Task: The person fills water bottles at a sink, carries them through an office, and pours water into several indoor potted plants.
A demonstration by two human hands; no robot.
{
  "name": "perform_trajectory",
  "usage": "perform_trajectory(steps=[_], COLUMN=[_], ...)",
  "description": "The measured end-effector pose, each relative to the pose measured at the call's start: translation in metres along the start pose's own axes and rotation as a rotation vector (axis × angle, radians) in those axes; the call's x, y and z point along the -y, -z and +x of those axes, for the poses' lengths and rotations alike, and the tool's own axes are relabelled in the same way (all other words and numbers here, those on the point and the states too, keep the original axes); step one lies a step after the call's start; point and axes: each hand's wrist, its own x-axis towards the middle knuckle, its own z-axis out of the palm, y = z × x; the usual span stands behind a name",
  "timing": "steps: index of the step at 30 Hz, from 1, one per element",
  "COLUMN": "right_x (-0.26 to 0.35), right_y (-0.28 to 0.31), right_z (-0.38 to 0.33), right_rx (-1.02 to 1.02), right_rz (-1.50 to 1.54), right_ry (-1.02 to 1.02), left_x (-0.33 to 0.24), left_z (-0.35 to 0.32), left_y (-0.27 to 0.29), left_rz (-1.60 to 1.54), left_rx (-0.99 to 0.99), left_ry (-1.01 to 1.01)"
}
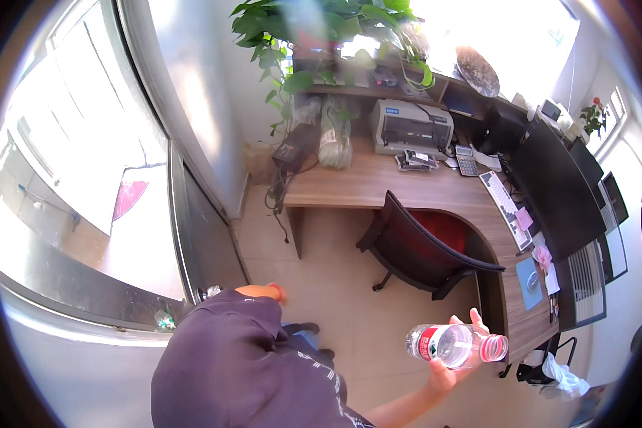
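My right hand (451,371) is wrapped round a clear plastic bottle (453,345) with a red label. The bottle shows almost lengthwise across the view, its neck with a red ring pointing right, above the floor and in front of the desk's near end. Thumb and fingers show on opposite sides of it. How much liquid is inside I cannot make out. At the end of my dark left sleeve, a small orange-lit shape with a reddish tip, apparently my left hand (267,291), shows near the door frame. Its fingers are not distinguishable, nor is anything in them.
A curved wooden desk (349,180) carries a printer (412,127), calculator (466,161), keyboard (505,207), mouse (532,281) and monitors (558,189). A black-backed chair (424,246) stands at it. Cables (277,207) hang off its left end. A metal-framed glass door (210,228) is at left.
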Motion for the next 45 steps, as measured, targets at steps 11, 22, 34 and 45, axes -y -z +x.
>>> perform_trajectory(steps=[11,22,34,45], right_x=[-0.004,-0.017,-0.036,0.023], right_y=[-0.084,-0.174,-0.135,0.034], right_z=[0.023,0.026,0.025,-0.107], right_rx=[0.342,0.541,0.307,-0.444], right_rz=[0.204,0.322,0.08,-0.119], right_ry=[-0.158,-0.16,-0.291,-0.312], left_x=[0.008,0.13,0.233,-0.033], left_z=[-0.012,-0.028,0.017,0.145], left_y=[-0.094,-0.065,-0.075,0.061], left_rz=[-0.41,-0.599,-0.32,-0.113], left_rx=[0.056,-0.146,-0.049,-0.092], left_ry=[0.025,0.201,0.093,-0.456])
